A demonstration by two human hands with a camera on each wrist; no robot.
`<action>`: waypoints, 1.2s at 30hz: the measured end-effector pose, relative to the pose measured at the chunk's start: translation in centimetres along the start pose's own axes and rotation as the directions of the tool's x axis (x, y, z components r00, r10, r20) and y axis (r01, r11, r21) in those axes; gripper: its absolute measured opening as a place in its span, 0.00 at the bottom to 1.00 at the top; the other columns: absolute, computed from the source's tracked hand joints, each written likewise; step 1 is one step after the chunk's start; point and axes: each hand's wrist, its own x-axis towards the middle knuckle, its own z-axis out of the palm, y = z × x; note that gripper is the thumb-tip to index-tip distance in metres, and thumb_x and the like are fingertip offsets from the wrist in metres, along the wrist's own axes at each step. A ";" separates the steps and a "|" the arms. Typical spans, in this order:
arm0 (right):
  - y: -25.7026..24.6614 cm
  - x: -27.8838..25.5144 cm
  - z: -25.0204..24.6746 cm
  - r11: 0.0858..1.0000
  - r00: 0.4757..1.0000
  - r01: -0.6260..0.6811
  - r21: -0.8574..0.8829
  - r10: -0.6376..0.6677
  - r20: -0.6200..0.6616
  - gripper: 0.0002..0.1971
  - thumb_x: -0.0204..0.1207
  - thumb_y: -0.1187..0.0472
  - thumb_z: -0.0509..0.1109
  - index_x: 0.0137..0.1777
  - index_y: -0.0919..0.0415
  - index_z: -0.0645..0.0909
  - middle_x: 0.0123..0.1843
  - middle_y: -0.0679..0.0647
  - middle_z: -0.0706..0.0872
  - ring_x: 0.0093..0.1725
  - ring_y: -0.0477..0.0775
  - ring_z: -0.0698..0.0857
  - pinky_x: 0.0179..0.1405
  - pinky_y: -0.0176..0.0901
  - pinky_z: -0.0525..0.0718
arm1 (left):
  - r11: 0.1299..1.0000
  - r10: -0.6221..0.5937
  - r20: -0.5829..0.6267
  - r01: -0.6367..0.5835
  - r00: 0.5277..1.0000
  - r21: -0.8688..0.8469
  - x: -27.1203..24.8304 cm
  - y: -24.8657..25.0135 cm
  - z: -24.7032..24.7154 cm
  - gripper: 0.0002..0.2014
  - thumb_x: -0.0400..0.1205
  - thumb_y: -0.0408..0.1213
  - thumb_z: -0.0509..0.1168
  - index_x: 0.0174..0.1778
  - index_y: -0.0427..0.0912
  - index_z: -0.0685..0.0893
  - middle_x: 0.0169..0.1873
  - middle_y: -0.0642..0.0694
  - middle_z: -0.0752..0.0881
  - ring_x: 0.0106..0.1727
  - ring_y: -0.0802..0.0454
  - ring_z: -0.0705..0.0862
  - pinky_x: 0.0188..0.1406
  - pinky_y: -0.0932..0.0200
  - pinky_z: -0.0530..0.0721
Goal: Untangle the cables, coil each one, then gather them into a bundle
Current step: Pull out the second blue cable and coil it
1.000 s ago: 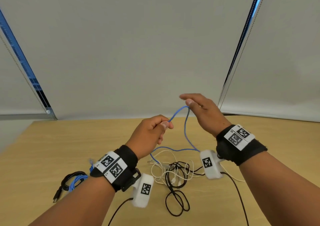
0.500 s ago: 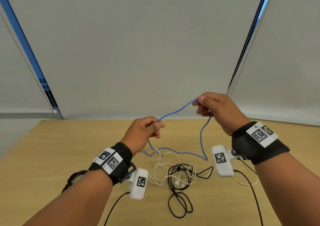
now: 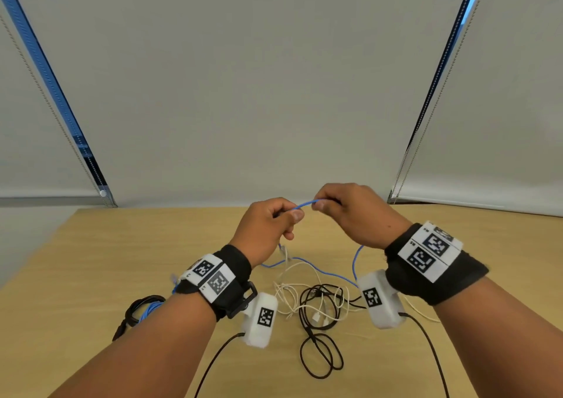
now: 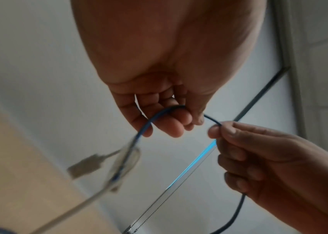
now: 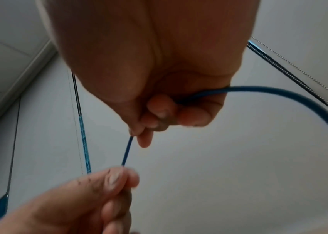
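Both hands are raised above the wooden table (image 3: pixel 91 260), close together. My left hand (image 3: pixel 274 221) pinches a thin blue cable (image 3: pixel 306 205) between thumb and fingers, and my right hand (image 3: pixel 341 205) pinches the same cable a short span away. The blue cable (image 4: pixel 159 117) curves through the left fingers; its clear plug end (image 4: pixel 125 159) dangles below them. From the right fist the blue cable (image 5: pixel 279 93) arcs down to the table. A tangle of white cable (image 3: pixel 292 294) and black cable (image 3: pixel 320 346) lies beneath the hands.
A coiled black and blue cable bundle (image 3: pixel 143 309) lies at the left of the table. Grey roller blinds (image 3: pixel 274 77) with bead chains close the far side. Black leads run from the wrist cameras toward the near edge.
My hands have come together: the right hand moved left toward the left one, shortening the blue span between them. The left hand rose slightly.
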 end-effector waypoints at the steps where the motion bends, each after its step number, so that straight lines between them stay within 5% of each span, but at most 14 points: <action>1: 0.1 0.1 -0.5 1.000 0.999 -0.007 0.003 0.007 -0.031 0.08 0.85 0.54 0.67 0.49 0.53 0.86 0.30 0.41 0.79 0.33 0.39 0.76 0.35 0.39 0.70 | 0.999 -0.029 -0.001 0.029 1.000 -0.035 0.0 -0.4 -0.1 0.05 0.84 0.34 0.71 0.44 0.38 0.90 0.27 0.48 0.84 0.30 0.52 0.85 0.39 0.56 0.86; 7: 0.4 0.7 -2.9 0.989 0.975 -0.005 0.145 0.037 -0.219 0.08 0.84 0.54 0.68 0.46 0.49 0.86 0.33 0.40 0.83 0.36 0.36 0.80 0.35 0.28 0.71 | 0.981 -0.118 0.092 0.131 0.989 -0.145 -1.0 -2.0 0.5 0.09 0.88 0.32 0.64 0.45 0.36 0.87 0.31 0.44 0.85 0.36 0.45 0.88 0.38 0.62 0.86; 13: 1.9 1.0 -3.1 0.961 0.959 -0.032 0.275 0.107 -0.263 0.09 0.84 0.54 0.67 0.45 0.50 0.88 0.31 0.51 0.81 0.33 0.49 0.79 0.35 0.43 0.77 | 0.932 -0.070 0.094 0.099 0.993 -0.349 -1.3 -0.6 0.2 0.12 0.90 0.33 0.61 0.44 0.37 0.88 0.37 0.43 0.88 0.41 0.44 0.90 0.57 0.44 0.89; 17: 4.0 1.0 -2.7 0.958 0.963 -0.112 0.265 0.170 -0.207 0.10 0.83 0.49 0.68 0.42 0.46 0.86 0.31 0.47 0.87 0.28 0.42 0.84 0.30 0.35 0.79 | 0.702 0.016 0.125 0.078 0.992 -0.708 -1.4 1.1 -1.0 0.13 0.87 0.42 0.61 0.44 0.38 0.85 0.40 0.38 0.89 0.45 0.39 0.91 0.65 0.39 0.84; 22: 5.5 -0.7 2.5 0.971 0.983 -0.164 0.173 0.146 0.113 0.12 0.87 0.55 0.63 0.47 0.53 0.87 0.27 0.43 0.84 0.26 0.43 0.82 0.36 0.43 0.81 | 0.469 0.109 0.062 0.004 0.992 -0.883 -0.5 3.9 -2.1 0.15 0.90 0.49 0.53 0.49 0.47 0.81 0.60 0.37 0.91 0.69 0.37 0.86 0.79 0.34 0.69; 25: 4.5 -2.2 5.4 0.948 0.988 -0.090 0.304 0.046 0.151 0.15 0.89 0.53 0.59 0.46 0.49 0.86 0.24 0.34 0.80 0.24 0.37 0.76 0.33 0.40 0.74 | 0.504 0.097 -0.023 -0.069 0.995 -0.861 0.1 5.2 -2.9 0.14 0.91 0.49 0.52 0.51 0.48 0.80 0.71 0.38 0.85 0.75 0.39 0.82 0.79 0.38 0.68; 30: 2.2 -3.8 6.3 0.725 0.992 -0.092 0.682 0.010 0.122 0.22 0.83 0.35 0.58 0.49 0.50 0.85 0.23 0.50 0.76 0.24 0.48 0.70 0.26 0.35 0.71 | 0.585 -0.070 -0.194 -0.117 0.979 -0.803 0.4 4.4 -3.5 0.14 0.92 0.47 0.52 0.48 0.49 0.79 0.69 0.42 0.87 0.70 0.47 0.86 0.80 0.42 0.68; 33: 1.0 -3.9 5.7 0.781 0.983 -0.064 0.622 -0.060 0.176 0.19 0.78 0.37 0.64 0.49 0.52 0.86 0.26 0.47 0.80 0.28 0.47 0.74 0.33 0.38 0.75 | 0.763 -0.084 -0.261 -0.106 0.962 -0.637 0.4 3.4 -2.5 0.13 0.93 0.43 0.52 0.46 0.49 0.79 0.66 0.46 0.89 0.66 0.49 0.89 0.75 0.43 0.74; 36: 0.3 -3.6 4.6 0.870 0.983 0.005 0.493 -0.095 0.157 0.18 0.80 0.40 0.64 0.49 0.51 0.87 0.32 0.44 0.82 0.30 0.40 0.75 0.34 0.31 0.73 | 0.969 0.026 -0.190 -0.072 0.981 -0.237 0.1 2.4 -0.9 0.12 0.91 0.32 0.56 0.44 0.43 0.80 0.58 0.42 0.92 0.61 0.48 0.90 0.72 0.46 0.80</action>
